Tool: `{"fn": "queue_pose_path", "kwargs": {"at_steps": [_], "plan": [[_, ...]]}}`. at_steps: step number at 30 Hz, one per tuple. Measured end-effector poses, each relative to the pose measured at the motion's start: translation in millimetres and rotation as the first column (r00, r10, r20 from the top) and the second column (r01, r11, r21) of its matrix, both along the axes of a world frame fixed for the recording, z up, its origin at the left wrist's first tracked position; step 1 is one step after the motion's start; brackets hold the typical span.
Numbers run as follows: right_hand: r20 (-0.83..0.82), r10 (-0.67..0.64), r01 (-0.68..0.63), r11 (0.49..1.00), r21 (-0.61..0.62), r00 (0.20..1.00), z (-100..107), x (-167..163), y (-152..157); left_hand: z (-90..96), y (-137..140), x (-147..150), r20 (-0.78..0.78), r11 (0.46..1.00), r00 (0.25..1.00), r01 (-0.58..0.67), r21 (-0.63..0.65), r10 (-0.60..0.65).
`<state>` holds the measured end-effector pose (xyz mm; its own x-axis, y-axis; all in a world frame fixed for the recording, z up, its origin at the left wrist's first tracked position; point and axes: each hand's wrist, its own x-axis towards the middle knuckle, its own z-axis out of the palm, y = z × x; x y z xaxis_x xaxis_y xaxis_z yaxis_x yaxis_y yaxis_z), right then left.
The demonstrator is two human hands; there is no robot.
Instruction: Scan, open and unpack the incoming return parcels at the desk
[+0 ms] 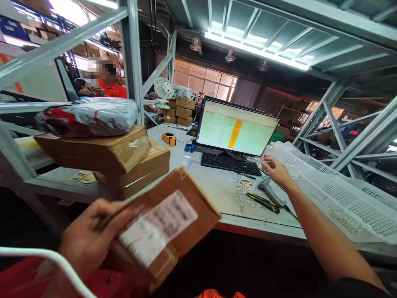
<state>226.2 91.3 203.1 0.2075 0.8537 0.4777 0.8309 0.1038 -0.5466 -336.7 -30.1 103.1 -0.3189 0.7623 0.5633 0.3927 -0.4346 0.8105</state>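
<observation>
My left hand (93,231) is closed on the near edge of a brown cardboard box (198,207), its thumb on the top face. The box is tilted in front of the desk. White printed labels (164,225) on it are too blurred to read. Over the desk, my right hand (277,171) reaches past the right end of a black keyboard (229,163), fingers apart and partly curled, with no held object visible. Just below that hand lies a grey barcode scanner (271,192). Two yellow-and-black utility knives (263,203) rest beside the scanner.
A monitor (235,128) stands behind the keyboard. Stacked boxes (145,165) and a grey plastic-wrapped parcel (93,116) are at left, by a metal post (133,62). White plastic baskets (335,203) line the right. Tape rolls (169,139) sit farther back. A person in red (113,89) is beyond.
</observation>
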Motion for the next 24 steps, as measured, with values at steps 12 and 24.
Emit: {"fn": "queue_pose_path", "kwargs": {"at_steps": [12,24], "plan": [[0.396,-0.118,0.272,0.893,-0.359,0.91,-119,98,-27,60.7,116,210,-0.512,0.999,0.859,0.022,0.044,0.004],[0.425,0.055,0.166,0.87,-0.465,0.904,-72,72,-42,30.7,115,234,-0.612,0.989,0.79,0.059,0.135,0.036]]}}
